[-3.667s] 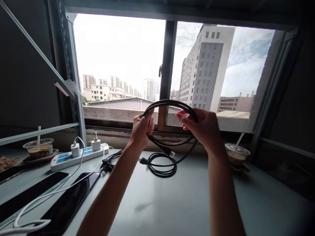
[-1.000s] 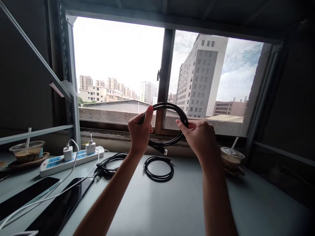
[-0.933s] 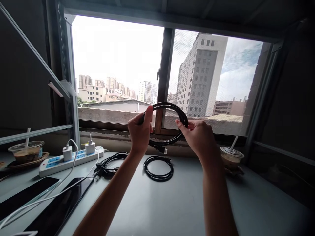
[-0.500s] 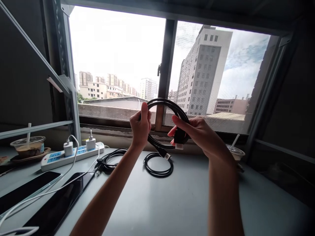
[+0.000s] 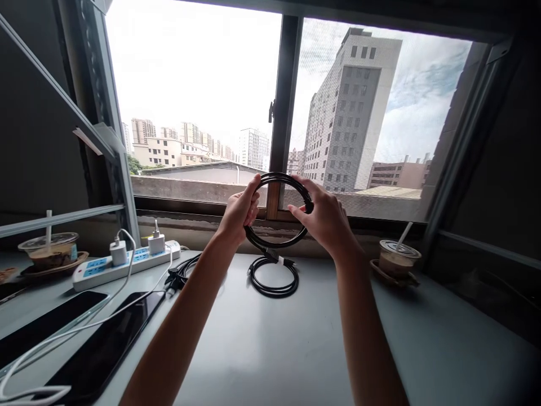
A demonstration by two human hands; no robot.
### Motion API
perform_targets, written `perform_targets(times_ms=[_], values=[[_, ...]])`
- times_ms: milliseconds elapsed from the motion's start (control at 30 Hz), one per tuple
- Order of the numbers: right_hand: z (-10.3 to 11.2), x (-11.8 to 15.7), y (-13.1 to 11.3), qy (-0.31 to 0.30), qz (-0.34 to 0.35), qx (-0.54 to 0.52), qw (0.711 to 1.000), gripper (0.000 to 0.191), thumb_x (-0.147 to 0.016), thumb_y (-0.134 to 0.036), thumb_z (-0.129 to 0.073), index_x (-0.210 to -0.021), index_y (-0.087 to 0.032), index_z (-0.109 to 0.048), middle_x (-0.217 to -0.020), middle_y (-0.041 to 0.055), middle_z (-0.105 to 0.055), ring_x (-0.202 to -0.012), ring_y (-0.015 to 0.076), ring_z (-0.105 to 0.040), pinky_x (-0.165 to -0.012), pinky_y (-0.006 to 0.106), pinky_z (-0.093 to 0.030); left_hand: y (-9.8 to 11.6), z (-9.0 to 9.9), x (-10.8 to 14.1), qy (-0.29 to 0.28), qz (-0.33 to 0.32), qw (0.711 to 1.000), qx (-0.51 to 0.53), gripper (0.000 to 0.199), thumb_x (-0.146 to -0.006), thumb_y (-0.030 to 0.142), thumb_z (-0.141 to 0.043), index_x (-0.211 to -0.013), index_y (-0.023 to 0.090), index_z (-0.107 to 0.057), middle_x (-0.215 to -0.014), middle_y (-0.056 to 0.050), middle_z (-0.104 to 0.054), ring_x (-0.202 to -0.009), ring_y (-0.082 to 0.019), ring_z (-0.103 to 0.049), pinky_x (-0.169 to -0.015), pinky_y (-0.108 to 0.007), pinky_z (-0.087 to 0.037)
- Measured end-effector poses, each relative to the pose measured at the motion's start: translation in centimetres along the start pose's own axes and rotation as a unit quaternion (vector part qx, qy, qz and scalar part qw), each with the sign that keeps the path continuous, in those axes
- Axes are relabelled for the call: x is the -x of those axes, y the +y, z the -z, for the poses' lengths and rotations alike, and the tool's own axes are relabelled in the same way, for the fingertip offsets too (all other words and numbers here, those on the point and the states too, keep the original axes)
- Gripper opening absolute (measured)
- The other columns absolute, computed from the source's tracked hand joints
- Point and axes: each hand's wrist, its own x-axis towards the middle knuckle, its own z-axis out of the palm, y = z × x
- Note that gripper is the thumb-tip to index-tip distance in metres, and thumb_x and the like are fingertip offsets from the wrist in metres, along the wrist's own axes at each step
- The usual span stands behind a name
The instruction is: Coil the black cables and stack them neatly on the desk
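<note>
A black cable (image 5: 276, 244) is wound into a round coil and held up above the table, in front of the window. My left hand (image 5: 243, 208) is closed round the coil's left side, its thumb lying along the top. At the right side my right hand (image 5: 323, 211) grips the coil between thumb and fingers. One plug end (image 5: 273, 255) of this cable hangs below the loop. Beneath it, a second coiled black cable (image 5: 276, 293) lies flat on the table. Another bundle of black cable (image 5: 180, 273) is partly hidden behind my left forearm.
A white power strip (image 5: 139, 262) with two plugged-in chargers stands at the left. Two dark phones (image 5: 105, 344) and white charging cords lie nearer. Lidded drink cups stand on both sides, the right cup (image 5: 397, 259) on a saucer. Metal shelf posts frame the window.
The coil has become a neater, rounder loop. My right hand has shifted from the connector end to the coil's upper right side. The view has shifted slightly, uncovering the right cup.
</note>
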Motion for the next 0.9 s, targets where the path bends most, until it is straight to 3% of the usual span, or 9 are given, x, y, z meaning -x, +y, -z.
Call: perform_targets(times_ms=[100, 200, 367, 500, 600, 733, 800, 900], values=[[-0.3, -0.1, -0.2, 0.031, 0.001, 0.042, 0.999, 0.044, -0.084, -0.016, -0.051, -0.128, -0.025, -0.051, -0.111, 0.0059, -0.063, -0.094, 0.0236, -0.062, -0.082, 0.039, -0.049, 0.4, -0.2, 0.3, -0.034, 0.024, 0.999, 0.024, 0.050, -0.084, 0.044, -0.051, -0.051, 0.020, -0.024, -0.036, 0.010, -0.021, -0.030, -0.002, -0.015, -0.030, -0.019, -0.011], [0.2, -0.2, 0.1, 0.030, -0.004, 0.010, 0.999, 0.035, -0.089, -0.023, -0.048, -0.123, -0.026, -0.055, -0.109, 0.0049, -0.065, -0.074, 0.0190, -0.065, -0.073, 0.034, -0.051, 0.9, -0.3, 0.7, -0.063, 0.032, 0.997, 0.020, 0.049, -0.086, 0.044, -0.049, -0.051, 0.020, -0.024, -0.036, 0.010, -0.020, -0.030, -0.002, -0.015, -0.030, -0.019, -0.011], [1.9, -0.1, 0.3, 0.021, -0.011, -0.086, 0.996, 0.036, -0.088, -0.044, -0.047, -0.119, -0.029, -0.058, -0.084, -0.0009, -0.068, -0.035, 0.0066, -0.050, -0.050, 0.025, -0.046, 1.4, -0.8, 1.3, -0.096, 0.046, 0.994, 0.006, 0.050, -0.086, 0.046, -0.049, -0.051, 0.020, -0.023, -0.036, 0.009, -0.020, -0.030, -0.002, -0.016, -0.031, -0.018, -0.010], [2.5, 0.2, 0.1, 0.045, -0.015, -0.135, 0.990, 0.035, -0.087, -0.044, -0.049, -0.115, -0.028, -0.061, -0.079, -0.0017, -0.067, -0.030, 0.0029, -0.044, -0.037, 0.018, -0.037, 1.2, -1.3, 1.4, -0.116, 0.050, 0.992, 0.024, 0.048, -0.087, 0.048, -0.045, -0.053, 0.019, -0.027, -0.038, 0.010, -0.019, -0.030, -0.001, -0.015, -0.031, -0.018, -0.010], [2.0, 0.0, 0.7, 0.056, -0.041, -0.162, 0.984, 0.036, -0.086, -0.043, -0.049, -0.113, -0.024, -0.063, -0.070, -0.0012, -0.063, -0.030, 0.0034, -0.043, -0.031, 0.017, -0.031, 1.2, -1.3, 1.5, -0.139, 0.047, 0.989, 0.016, 0.044, -0.089, 0.049, -0.040, -0.058, 0.018, -0.034, -0.040, 0.010, -0.021, -0.030, -0.001, -0.022, -0.032, -0.015, -0.019], [-0.1, -0.7, 2.7, 0.070, -0.093, -0.195, 0.974, 0.034, -0.087, -0.039, -0.050, -0.109, -0.019, -0.065, -0.066, -0.0012, -0.059, -0.028, 0.0041, -0.042, -0.027, 0.017, -0.026, 1.0, -0.7, 1.4, -0.156, 0.007, 0.980, -0.124, 0.038, -0.080, 0.050, -0.055, -0.066, 0.016, -0.045, -0.048, 0.005, -0.044, -0.049, -0.008, -0.056, -0.051, -0.016, -0.045], [-1.1, -0.9, 3.8, 0.094, -0.136, -0.196, 0.967, 0.034, -0.087, -0.037, -0.049, -0.110, -0.016, -0.064, -0.068, 0.0000, -0.060, -0.028, 0.0046, -0.043, -0.027, 0.018, -0.025, 0.5, -0.5, 1.2, -0.144, 0.003, 0.967, -0.211, 0.033, -0.077, 0.045, -0.062, -0.081, 0.015, -0.049, -0.059, 0.001, -0.056, -0.056, -0.013, -0.062, -0.054, -0.020, -0.049], [-2.2, -1.0, 5.1, 0.094, -0.189, -0.163, 0.964, 0.037, -0.088, -0.038, -0.047, -0.113, -0.015, -0.062, -0.072, 0.0026, -0.062, -0.029, 0.0055, -0.046, -0.030, 0.018, -0.029, -1.1, -0.4, 0.6, -0.156, 0.082, 0.946, -0.273, 0.027, -0.084, 0.033, -0.054, -0.102, 0.015, -0.043, -0.066, -0.002, -0.060, -0.052, -0.018, -0.064, -0.048, -0.027, -0.052]])
